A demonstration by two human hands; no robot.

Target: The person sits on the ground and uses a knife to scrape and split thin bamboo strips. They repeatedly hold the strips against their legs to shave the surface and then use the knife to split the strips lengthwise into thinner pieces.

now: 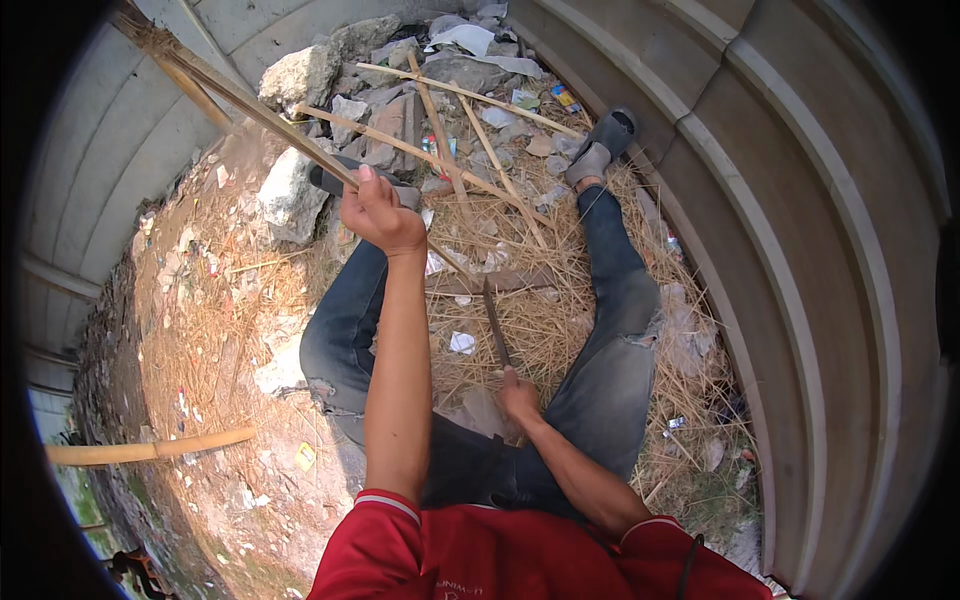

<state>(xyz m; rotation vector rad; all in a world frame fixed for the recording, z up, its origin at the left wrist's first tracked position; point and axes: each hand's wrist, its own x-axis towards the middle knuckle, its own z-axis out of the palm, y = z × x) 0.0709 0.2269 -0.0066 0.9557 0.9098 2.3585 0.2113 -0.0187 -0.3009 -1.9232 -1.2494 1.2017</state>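
Observation:
My left hand (pixel 384 214) is closed around a long bamboo strip (pixel 270 118). The strip slants from the upper left, past my fist, down to a thin end between my legs. Low between my thighs, my right hand (pixel 518 397) grips a knife (pixel 496 328) with a long dark blade; the fingers mostly hide its handle. The blade points away from me, and its tip is close to the strip's lower end. Whether they touch, I cannot tell. Beneath them, a flat brown block of wood (pixel 520 281) lies across the straw.
Several split bamboo strips (pixel 424 154) lie crossed near my feet. Rocks (pixel 298 192) and rubble are heaped beyond. Straw and litter cover the ground. A corrugated metal wall (pixel 790 200) rises at the right, a pale wall (pixel 90 150) at the left. Another bamboo piece (pixel 160 449) lies left.

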